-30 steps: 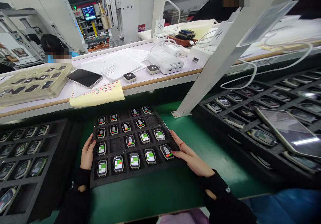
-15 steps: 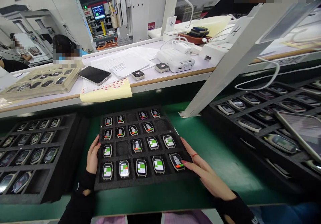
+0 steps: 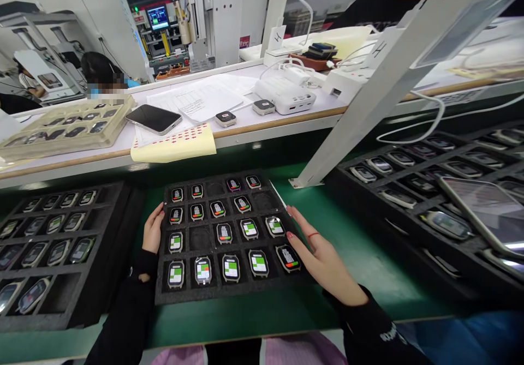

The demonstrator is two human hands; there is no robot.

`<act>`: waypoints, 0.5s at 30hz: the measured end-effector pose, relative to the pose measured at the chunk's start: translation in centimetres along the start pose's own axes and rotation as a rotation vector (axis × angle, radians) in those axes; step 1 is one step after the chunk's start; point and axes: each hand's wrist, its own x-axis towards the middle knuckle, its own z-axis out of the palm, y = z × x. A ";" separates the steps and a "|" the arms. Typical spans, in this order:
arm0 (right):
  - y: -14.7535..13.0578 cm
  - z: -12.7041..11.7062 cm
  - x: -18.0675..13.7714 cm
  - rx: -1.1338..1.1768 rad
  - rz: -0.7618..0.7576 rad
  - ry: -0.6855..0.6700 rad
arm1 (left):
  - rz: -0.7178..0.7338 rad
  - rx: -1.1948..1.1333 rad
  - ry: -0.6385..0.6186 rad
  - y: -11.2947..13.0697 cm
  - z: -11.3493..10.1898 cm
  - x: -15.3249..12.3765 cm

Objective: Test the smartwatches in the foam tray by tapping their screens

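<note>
A black foam tray (image 3: 241, 290) lies in front of me on the green work surface. Rows of smartwatches sit in its square slots, most with lit screens. Some, such as one smartwatch (image 3: 231, 267) in the front row, show green and white blocks; others show text above a red and green bar. A few slots hold no watch. My left hand (image 3: 153, 231) grips the tray's left edge, its fingers partly hidden by the side. At the right edge, my right hand (image 3: 325, 261) holds the tray with thumb and fingers near the back half.
Stacked foam trays with watches stand on the left (image 3: 88, 294) and right (image 3: 347, 190); a tablet (image 3: 483, 207) rests on the right ones. A slanted metal post (image 3: 347, 130) rises behind. The shelf holds a phone (image 3: 153, 118), papers and a white power bank (image 3: 284, 95).
My right hand has slid back along the tray's right edge, its thumb moving off the front corner watch. My left hand has shifted slightly back. The tray has hardly moved.
</note>
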 end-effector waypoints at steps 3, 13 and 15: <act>-0.3 0.2 0.2 0.020 0.005 0.051 | 0.010 0.009 0.008 0.3 0.1 -0.4; 1.6 1.4 0.4 0.419 0.239 0.310 | -0.023 -0.060 0.053 0.5 0.7 -0.9; 1.8 1.3 0.6 0.507 0.278 0.298 | -0.027 -0.078 0.070 0.6 0.9 -1.0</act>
